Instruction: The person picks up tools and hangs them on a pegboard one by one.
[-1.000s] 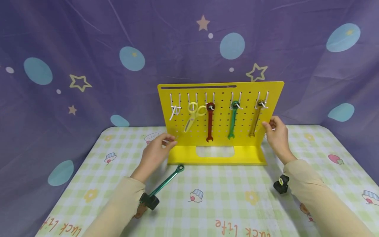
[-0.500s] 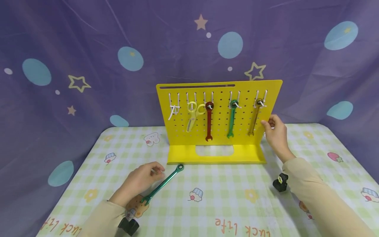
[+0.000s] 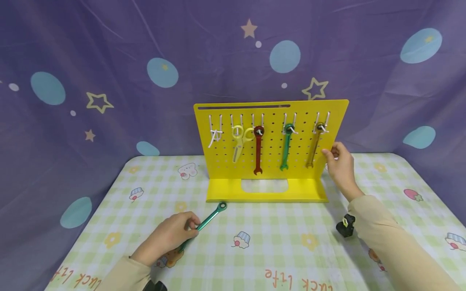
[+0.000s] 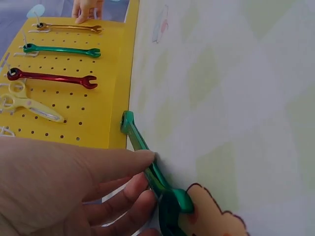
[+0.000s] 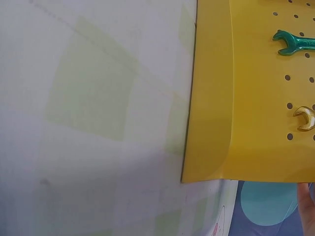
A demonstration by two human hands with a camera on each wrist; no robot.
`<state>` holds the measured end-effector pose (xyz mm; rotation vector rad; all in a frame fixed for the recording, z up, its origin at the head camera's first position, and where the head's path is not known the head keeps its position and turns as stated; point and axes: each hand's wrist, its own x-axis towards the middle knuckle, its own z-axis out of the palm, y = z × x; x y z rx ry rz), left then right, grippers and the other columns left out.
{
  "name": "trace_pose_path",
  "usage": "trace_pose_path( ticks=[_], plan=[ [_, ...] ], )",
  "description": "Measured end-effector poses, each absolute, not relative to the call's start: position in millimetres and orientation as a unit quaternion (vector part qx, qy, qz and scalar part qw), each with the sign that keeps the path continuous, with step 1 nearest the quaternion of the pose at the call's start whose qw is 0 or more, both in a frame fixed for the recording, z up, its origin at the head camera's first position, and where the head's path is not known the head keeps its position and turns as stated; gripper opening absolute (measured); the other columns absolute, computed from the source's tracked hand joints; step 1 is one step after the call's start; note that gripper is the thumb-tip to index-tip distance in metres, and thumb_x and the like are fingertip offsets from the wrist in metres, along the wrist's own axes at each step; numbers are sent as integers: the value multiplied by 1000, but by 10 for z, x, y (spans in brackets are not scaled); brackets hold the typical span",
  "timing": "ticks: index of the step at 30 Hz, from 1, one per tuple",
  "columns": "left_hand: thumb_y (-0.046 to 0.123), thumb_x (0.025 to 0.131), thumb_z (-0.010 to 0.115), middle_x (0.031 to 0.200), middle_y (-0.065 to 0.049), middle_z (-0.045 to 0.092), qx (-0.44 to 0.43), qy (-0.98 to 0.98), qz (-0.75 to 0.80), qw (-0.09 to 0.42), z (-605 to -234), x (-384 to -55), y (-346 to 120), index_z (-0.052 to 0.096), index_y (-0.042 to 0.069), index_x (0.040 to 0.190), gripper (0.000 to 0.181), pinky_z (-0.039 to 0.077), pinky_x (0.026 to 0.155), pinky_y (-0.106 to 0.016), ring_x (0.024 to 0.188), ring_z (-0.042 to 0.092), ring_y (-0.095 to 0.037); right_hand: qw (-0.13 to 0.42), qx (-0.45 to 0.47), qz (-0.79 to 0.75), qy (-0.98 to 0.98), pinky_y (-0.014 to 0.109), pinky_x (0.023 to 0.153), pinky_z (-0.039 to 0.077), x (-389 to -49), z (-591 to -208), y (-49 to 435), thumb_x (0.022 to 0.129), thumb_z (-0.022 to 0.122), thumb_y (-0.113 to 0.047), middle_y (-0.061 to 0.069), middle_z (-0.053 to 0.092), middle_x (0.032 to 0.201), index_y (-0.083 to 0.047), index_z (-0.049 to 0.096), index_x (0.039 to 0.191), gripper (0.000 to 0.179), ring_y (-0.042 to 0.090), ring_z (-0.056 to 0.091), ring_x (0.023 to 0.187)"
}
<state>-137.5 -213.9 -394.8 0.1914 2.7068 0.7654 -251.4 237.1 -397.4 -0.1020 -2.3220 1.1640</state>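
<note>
My left hand (image 3: 171, 232) pinches a green combination wrench (image 3: 212, 216) near the middle of its shaft, thumb on one side and fingers on the other. The wrench lies slanted at the front left of a yellow pegboard stand (image 3: 225, 190), its ring end close to the base. In the left wrist view, the thumb presses on the wrench shaft (image 4: 137, 138). My right hand (image 3: 340, 167) grips the board's right edge, thumb in front and fingers behind. In the right wrist view only a bit of that hand (image 5: 307, 211) shows, beside the board edge.
On the board's white hooks hang yellow scissors (image 3: 238, 143), a red wrench (image 3: 258, 153), another green wrench (image 3: 286, 149) and a gold wrench (image 3: 314, 149). A white hook (image 3: 215, 135) at the far left bears no tool. A checked tablecloth (image 3: 276, 250) covers the table; a purple curtain (image 3: 218, 60) hangs behind.
My left hand has left the board's lower left corner, come back toward me and taken hold of the green wrench on the table. The scissors have swung slightly. The right hand keeps its place.
</note>
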Motion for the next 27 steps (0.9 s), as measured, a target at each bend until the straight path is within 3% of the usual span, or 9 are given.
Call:
trace_pose_path(
  ticks=[9,27],
  plan=[
    [5,85,75,79,3,58,55,952,258,159,-3926,-1360,-2072,68,9,97,14,46,67,-30,69,52,-14,261,-41,435,-861,17,63,38,-2509,-3964,2375,100,60,-16,19,60,95,5,53,103,23,18,50,85],
    [9,83,73,76,5,57,64,956,232,165,-3916,-1332,-2078,70,10,95,12,39,58,-29,64,49,-15,271,-27,427,-862,12,61,38,-2513,-3982,2386,100,60,-15,21,62,95,6,53,102,22,14,51,82]
  ],
)
